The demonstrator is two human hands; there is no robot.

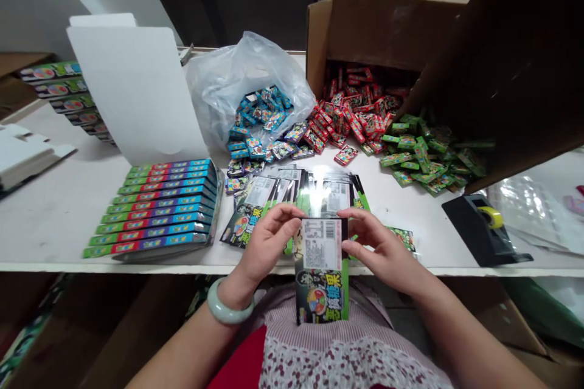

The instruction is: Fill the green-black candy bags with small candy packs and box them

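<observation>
Both of my hands hold one flat black-and-green printed packet (322, 270) upright over my lap, its white label side facing me. My left hand (266, 244) pinches the packet's upper left edge, and a pale green bangle circles that wrist. My right hand (382, 250) grips the upper right edge. Just beyond my hands, several more of the same flat packets (292, 191) lie fanned out on the white table (55, 219).
A stack of filled blue-green display rows (159, 206) sits at the left with a white card lid (137, 91) standing behind it. A clear bag of blue candy boxes (255, 115), red boxes (351, 112) and green boxes (424, 155) spill from a cardboard carton (387, 24). A black tape dispenser (483, 228) stands at right.
</observation>
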